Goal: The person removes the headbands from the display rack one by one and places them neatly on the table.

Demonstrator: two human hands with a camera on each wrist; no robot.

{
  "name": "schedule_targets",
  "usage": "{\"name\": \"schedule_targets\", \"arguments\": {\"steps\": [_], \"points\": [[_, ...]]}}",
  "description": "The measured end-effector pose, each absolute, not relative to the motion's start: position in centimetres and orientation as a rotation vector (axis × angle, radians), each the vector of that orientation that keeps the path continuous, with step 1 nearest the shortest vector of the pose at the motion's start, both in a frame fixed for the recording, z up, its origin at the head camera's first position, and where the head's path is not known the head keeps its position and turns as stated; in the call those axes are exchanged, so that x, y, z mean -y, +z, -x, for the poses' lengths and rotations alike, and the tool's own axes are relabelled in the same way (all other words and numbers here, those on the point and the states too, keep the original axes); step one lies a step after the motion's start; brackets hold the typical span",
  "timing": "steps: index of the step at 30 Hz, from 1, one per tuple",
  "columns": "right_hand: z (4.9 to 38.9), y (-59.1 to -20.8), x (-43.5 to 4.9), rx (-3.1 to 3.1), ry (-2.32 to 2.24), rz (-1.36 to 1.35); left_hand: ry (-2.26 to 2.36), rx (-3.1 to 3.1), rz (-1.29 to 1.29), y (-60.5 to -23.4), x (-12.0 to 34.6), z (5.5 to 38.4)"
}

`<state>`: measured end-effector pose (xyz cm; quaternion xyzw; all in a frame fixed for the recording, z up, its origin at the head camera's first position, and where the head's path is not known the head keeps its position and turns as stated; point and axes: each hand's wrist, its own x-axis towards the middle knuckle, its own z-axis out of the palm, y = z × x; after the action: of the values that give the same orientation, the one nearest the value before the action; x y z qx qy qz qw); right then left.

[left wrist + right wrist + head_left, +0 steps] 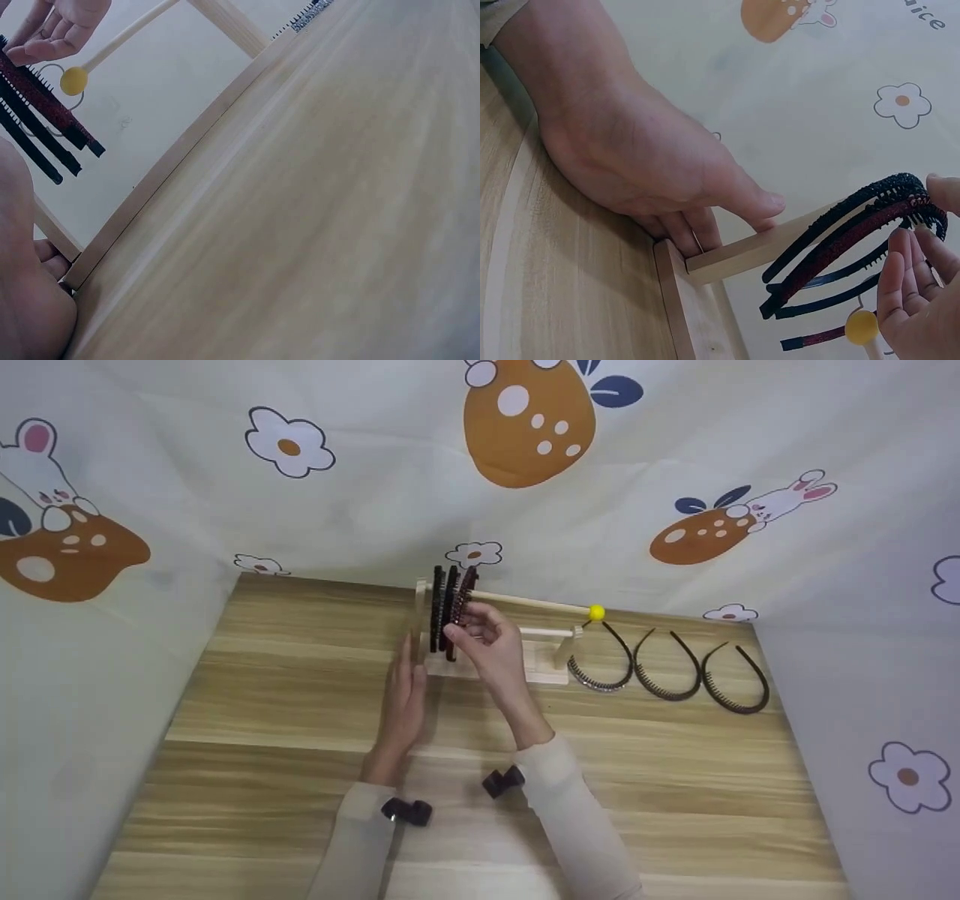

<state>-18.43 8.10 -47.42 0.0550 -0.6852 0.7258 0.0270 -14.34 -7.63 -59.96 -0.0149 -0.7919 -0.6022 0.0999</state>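
Note:
My right hand [495, 645] pinches a dark red toothed headband [469, 581] between thumb and fingers, at the left part of a wooden rack's upper rod [525, 601]. Two black headbands [436, 607] hang side by side on that rod, between the red one and the rack's left post [421, 607]. Against the outer side of this post rests my left hand [405, 697], fingers straight, low by the base [676, 300]. In the right wrist view its thumb lies along the post. A yellow ball [596, 613] caps the rod's right end.
To the right of the rack, three dark headbands lie in a row on the wooden table [300, 697]: a glittery one [600, 687], a plain middle one [669, 697] and an outer one [739, 709]. A printed cloth [375, 472] stands close behind the rack and along both sides.

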Motion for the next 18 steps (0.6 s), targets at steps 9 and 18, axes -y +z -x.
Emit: {"name": "schedule_targets", "arguments": {"steps": [9,18], "points": [[18.54,-47.56,-8.59,2.124,2.2,-0.221,-1.808,2.385,-0.015,-59.7,7.64,14.1],[18.65,-47.55,-9.05,2.1,2.175,-0.188,-1.794,2.365,0.027,-59.84,7.61,14.29]]}}
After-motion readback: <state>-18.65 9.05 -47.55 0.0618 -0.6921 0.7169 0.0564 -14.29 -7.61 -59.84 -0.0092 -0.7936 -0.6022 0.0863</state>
